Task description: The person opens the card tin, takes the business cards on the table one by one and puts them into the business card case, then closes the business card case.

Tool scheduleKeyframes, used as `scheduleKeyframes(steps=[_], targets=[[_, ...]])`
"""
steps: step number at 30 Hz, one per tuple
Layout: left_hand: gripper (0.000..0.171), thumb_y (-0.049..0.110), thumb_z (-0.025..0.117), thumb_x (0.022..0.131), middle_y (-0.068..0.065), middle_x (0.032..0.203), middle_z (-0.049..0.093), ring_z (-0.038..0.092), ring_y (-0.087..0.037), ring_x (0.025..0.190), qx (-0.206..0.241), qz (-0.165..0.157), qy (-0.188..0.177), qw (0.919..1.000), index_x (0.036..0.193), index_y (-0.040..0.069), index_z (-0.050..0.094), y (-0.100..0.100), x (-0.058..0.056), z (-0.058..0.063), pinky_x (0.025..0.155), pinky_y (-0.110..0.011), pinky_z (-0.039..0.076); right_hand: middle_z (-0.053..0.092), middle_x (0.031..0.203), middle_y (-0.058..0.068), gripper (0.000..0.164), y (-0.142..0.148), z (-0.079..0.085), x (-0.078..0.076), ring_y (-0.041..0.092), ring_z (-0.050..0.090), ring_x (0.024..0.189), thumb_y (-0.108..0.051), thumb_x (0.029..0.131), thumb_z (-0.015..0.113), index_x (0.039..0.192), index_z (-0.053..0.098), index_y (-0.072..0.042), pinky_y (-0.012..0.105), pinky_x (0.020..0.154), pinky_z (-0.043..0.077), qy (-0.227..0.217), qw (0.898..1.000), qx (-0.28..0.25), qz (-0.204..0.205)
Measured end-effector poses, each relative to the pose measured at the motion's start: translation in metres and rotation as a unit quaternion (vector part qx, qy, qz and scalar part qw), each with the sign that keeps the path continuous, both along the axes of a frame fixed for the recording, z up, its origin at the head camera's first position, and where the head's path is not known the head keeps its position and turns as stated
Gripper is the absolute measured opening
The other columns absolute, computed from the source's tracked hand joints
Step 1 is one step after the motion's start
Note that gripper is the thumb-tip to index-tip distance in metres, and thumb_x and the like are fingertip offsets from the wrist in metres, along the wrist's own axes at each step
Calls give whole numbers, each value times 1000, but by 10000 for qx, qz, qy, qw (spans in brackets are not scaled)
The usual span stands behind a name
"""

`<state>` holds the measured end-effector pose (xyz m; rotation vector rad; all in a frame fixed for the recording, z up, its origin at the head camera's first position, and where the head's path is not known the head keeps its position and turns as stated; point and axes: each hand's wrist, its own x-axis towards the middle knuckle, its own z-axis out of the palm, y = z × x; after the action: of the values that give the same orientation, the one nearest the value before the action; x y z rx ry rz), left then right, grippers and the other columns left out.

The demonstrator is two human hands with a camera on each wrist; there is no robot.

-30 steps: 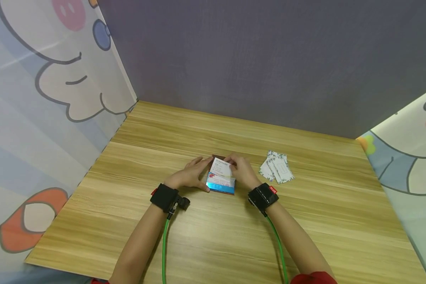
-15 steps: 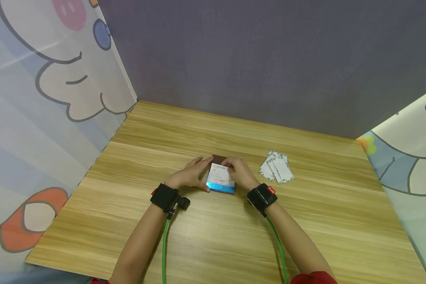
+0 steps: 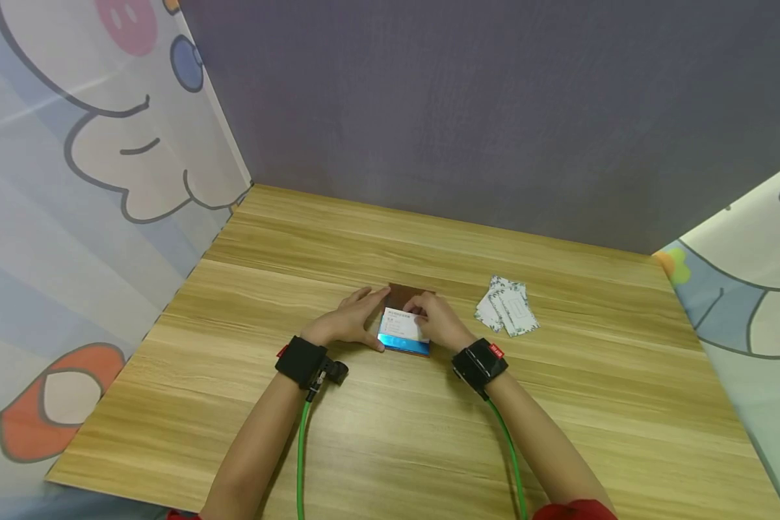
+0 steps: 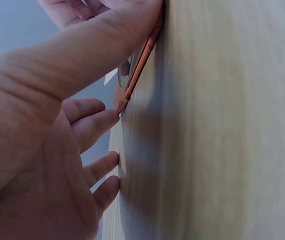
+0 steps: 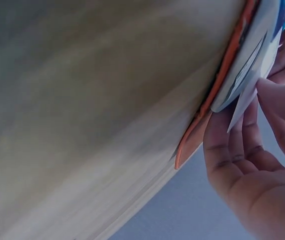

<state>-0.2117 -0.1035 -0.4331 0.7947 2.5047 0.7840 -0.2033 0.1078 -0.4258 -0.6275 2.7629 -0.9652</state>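
A brown card holder (image 3: pixel 399 295) lies on the table with a shiny blue band (image 3: pixel 404 344) along its near end. My left hand (image 3: pixel 347 321) rests at its left side, thumb at the near corner and index finger at the far one. In the left wrist view, the thumb and fingertips touch the holder's orange edge (image 4: pixel 141 67), the fingers nearly straight. Between thumb and fingers, my right hand (image 3: pixel 443 320) pinches a white business card (image 3: pixel 399 321). The card's near part meets the blue band; its lower end is hidden. The right wrist view shows the card (image 5: pixel 244 102) tilted off the holder.
Several white cards with leafy borders (image 3: pixel 508 306) lie overlapping to the right of my right hand. A grey panel (image 3: pixel 429 123) stands behind the wood-grain table (image 3: pixel 591 347). Green cables (image 3: pixel 302 448) run from both wrist straps.
My right hand has moved the business card toward the near end of the holder, uncovering more of the brown far part. The left hand has stayed in place.
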Motion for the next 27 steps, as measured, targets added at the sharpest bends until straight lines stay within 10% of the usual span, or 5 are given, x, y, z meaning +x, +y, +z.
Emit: scheduleKeyframes(steps=[27], targets=[[108,39,78,69,-6,154,14,-2,-31,142,62,106,-137,9998,149,17,8,-1,-1,-2,110,-58,7,59,85,9,23,0,-2,4,17,53,78,10,81,54,96,68,0,27,69,46,5,9989,208,421]])
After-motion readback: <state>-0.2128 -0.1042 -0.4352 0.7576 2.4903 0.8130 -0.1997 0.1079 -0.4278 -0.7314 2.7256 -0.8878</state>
